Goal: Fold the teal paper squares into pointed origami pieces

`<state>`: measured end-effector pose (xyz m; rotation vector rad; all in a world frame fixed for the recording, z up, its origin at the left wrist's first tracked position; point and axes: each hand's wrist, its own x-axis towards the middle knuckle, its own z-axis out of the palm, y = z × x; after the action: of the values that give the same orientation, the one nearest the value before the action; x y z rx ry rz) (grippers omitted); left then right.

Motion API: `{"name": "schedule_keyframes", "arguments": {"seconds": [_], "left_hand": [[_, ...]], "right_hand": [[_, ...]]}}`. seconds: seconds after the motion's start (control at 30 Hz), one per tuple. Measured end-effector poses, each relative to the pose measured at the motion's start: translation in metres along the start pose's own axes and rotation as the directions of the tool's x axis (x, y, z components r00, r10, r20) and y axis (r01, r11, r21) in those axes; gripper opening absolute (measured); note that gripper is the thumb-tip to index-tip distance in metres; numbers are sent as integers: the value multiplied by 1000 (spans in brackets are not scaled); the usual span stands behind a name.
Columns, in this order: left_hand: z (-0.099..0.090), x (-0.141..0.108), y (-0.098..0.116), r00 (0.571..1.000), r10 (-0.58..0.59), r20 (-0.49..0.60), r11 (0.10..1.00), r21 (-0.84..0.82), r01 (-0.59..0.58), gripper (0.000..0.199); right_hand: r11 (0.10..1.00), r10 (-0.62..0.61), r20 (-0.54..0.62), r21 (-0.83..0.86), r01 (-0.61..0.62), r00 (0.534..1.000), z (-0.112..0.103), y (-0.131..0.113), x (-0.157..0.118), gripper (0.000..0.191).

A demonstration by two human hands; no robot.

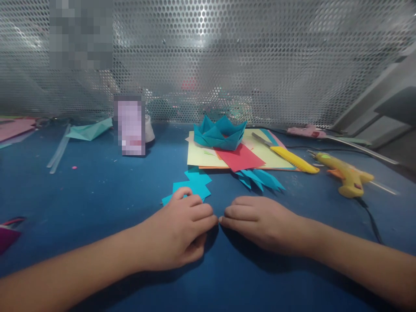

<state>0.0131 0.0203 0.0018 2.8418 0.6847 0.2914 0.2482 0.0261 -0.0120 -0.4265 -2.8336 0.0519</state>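
Observation:
My left hand (pixel 188 229) rests on the blue table with its fingers curled, just in front of some cut blue paper pieces (pixel 195 189). Fingertip to fingertip with it, or nearly so, is my right hand (pixel 256 220), also curled. Whatever either hand may hold is hidden under the fingers. Beyond them a folded blue paper crown shape (pixel 220 133) stands on a stack of coloured sheets (pixel 201 155), beside a red paper (pixel 240 157). Pointed folded blue pieces (pixel 260 178) lie in front of the stack, above my right hand.
A yellow cutter (pixel 292 159) lies across the stack's right edge. Farther right is a yellow glue gun (pixel 349 173) with its cord. Clear glue sticks (pixel 60 149), a teal folded paper (pixel 89 130) and a blurred upright phone-like object (pixel 131 128) are at the left. Perforated metal (pixel 208 65) backs the table.

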Motion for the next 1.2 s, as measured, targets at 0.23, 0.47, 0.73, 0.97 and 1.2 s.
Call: {"name": "schedule_keyframes", "arguments": {"seconds": [0.23, 0.47, 0.73, 0.97, 1.2], "left_hand": [[-1, -4, -5, 997, 74, -17, 997, 31, -74, 26], [3, -7, 0, 996, -44, -80, 997, -65, 39, 22], [9, 0, -3, 978, -173, -113, 966, -214, 147, 7], [13, 1, 1, 954, -277, -112, 936, -257, 242, 3], [13, 6, 7, 939, -317, -129, 924, -266, 275, 3]], "right_hand": [[1000, -2, 7, -3, 2, 1000, 0, 1, 0, 30], [998, 62, 25, 9, -62, 998, -7, -6, 3, 29], [918, 299, -77, 297, -264, 951, 1, -4, 11, 18], [882, 374, -22, 319, -348, 927, 0, -10, 15, 10], [811, 440, 45, 409, -418, 897, -4, -10, 18, 6]]}}
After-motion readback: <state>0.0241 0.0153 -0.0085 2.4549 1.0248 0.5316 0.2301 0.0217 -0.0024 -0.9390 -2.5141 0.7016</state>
